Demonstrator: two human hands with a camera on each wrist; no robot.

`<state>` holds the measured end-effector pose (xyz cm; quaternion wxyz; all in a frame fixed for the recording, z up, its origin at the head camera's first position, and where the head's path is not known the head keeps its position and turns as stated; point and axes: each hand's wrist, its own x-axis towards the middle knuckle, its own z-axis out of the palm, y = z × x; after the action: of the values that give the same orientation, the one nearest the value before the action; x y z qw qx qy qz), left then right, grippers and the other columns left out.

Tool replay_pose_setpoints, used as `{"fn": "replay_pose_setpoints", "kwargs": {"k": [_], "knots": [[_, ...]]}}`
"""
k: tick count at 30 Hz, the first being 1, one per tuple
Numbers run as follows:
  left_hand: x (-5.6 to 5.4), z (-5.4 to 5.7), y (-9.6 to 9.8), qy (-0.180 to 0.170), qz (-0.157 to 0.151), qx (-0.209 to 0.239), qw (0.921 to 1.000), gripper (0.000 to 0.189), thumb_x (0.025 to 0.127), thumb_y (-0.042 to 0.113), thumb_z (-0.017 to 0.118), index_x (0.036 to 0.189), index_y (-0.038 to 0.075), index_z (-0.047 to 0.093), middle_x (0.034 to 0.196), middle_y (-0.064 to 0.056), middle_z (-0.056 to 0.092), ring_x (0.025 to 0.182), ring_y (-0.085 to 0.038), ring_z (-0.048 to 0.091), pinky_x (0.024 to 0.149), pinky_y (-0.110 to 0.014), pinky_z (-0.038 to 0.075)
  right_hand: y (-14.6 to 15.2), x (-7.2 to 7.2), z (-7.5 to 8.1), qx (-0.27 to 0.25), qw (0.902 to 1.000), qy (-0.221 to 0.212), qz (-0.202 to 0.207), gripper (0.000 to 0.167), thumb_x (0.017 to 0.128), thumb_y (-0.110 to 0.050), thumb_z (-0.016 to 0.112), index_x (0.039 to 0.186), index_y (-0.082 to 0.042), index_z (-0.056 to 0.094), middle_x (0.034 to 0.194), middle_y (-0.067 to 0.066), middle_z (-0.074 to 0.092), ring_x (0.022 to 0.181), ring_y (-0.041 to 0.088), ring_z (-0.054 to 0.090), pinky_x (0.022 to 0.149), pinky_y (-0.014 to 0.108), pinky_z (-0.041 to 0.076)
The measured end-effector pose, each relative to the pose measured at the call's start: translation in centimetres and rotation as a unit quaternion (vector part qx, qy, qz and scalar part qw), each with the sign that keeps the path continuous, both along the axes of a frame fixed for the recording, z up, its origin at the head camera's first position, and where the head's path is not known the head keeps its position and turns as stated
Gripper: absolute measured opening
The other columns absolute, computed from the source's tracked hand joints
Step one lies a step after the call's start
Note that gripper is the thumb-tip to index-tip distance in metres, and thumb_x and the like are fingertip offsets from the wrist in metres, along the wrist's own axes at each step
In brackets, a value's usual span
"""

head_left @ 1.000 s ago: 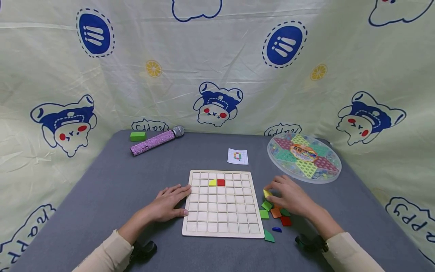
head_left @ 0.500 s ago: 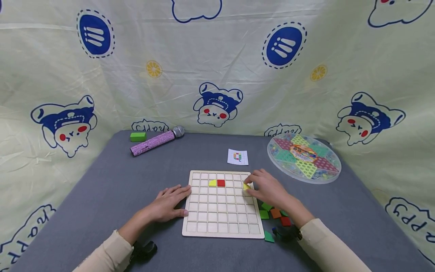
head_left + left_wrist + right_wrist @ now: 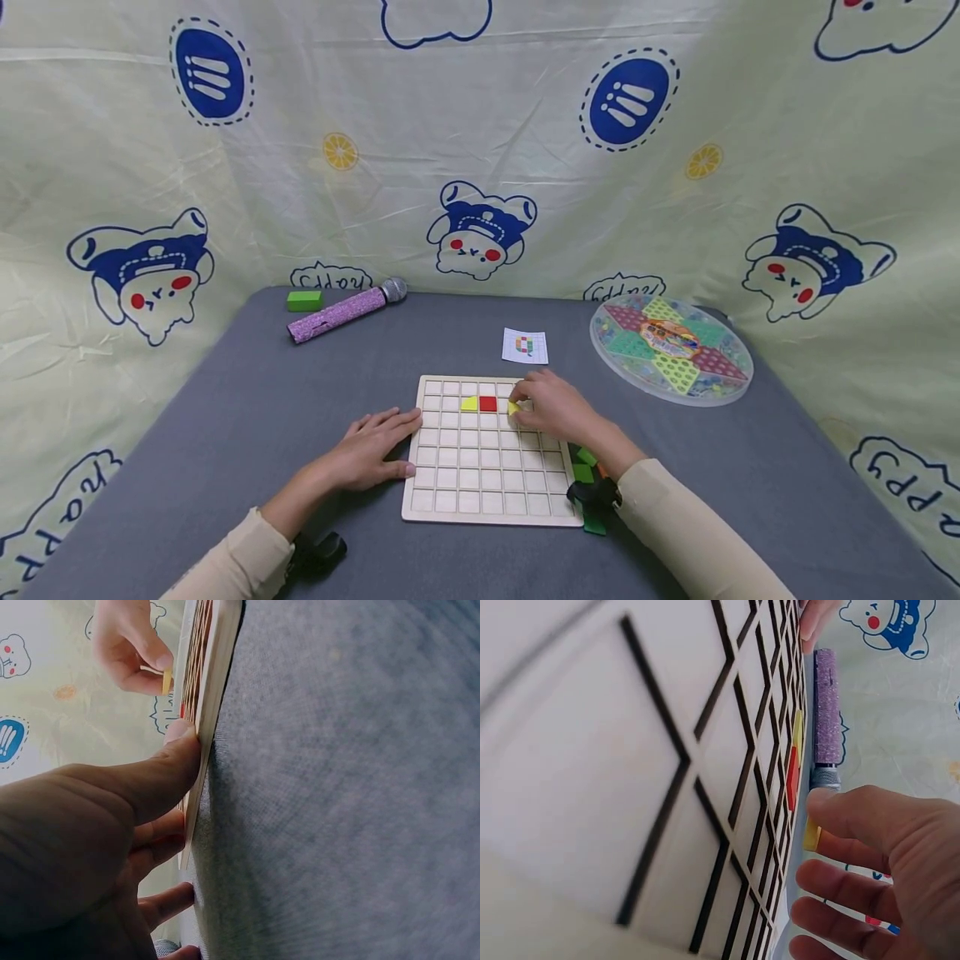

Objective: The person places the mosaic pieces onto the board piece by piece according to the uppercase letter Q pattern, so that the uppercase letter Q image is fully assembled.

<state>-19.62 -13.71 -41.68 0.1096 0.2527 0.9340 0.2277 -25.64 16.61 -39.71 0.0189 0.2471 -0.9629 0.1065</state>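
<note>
Currently right hand (image 3: 553, 407) pinches 1 yellow piece (image 3: 812, 837) over gridded board (image 3: 480, 483), near red tile (image 3: 487, 403); left hand (image 3: 369, 450), fingers spread, touches edge.

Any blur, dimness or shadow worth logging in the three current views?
Head view: mostly crisp, with soft shadow on the board below the right hand; left wrist view: the left hand looks dim; right wrist view: the board's nearest part looks soft and washed out.

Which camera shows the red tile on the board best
The head view: it shows the red tile whole, face up on the board. The right wrist view shows it narrowed, at a slant; the left wrist view, only a red sliver.
</note>
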Motion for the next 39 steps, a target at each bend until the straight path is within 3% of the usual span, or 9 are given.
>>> {"fn": "replay_pose_setpoints", "kwargs": {"k": [6,17,31,39], "knots": [[0.0,0.0,0.0,0.003,-0.003,-0.001,1.0,0.07,0.09,0.039,0.061,0.148,0.012,0.032,0.155,-0.005,0.031,0.144,-0.035,0.021,0.111,-0.063,0.013,-0.5,-0.9,-0.2,-0.001,0.9999,0.004,0.01,0.014,0.081,-0.019,0.07,0.094,-0.016,0.072,0.096,-0.001,0.065,0.093,0.018,0.057,0.077,0.036,0.048],[0.0,0.0,-0.1,0.005,-0.005,0.004,1.0,0.07,0.09,0.038,0.061,0.148,0.011,0.032,0.155,-0.006,0.032,0.144,-0.036,0.021,0.111,-0.063,0.013,-1.3,-1.9,-0.3,0.014,0.9999,-0.008,0.005,0.015,0.082,-0.021,0.069,0.095,-0.015,0.072,0.082,-0.002,0.06,0.073,0.01,0.05,0.063,0.029,0.041],[-0.1,-0.2,-0.1,0.01,-0.01,0.005,0.9999,0.07,0.09,0.038,0.061,0.148,0.011,0.032,0.154,-0.006,0.032,0.144,-0.036,0.022,0.11,-0.064,0.014,-1.5,-1.8,-0.7,0.015,0.9999,-0.007,-0.001,0.014,0.082,-0.024,0.072,0.094,-0.017,0.072,0.086,-0.002,0.06,0.077,0.01,0.052,0.064,0.029,0.043],[0.0,-0.1,0.0,0.008,-0.007,0.003,0.9999,0.07,0.09,0.037,0.061,0.148,0.011,0.033,0.154,-0.006,0.032,0.144,-0.036,0.022,0.11,-0.064,0.014,-1.4,-1.7,-0.8,0.013,0.9999,0.007,-0.001,0.013,0.081,-0.024,0.073,0.091,-0.016,0.072,0.082,-0.003,0.056,0.073,0.01,0.046,0.062,0.028,0.04]]}}
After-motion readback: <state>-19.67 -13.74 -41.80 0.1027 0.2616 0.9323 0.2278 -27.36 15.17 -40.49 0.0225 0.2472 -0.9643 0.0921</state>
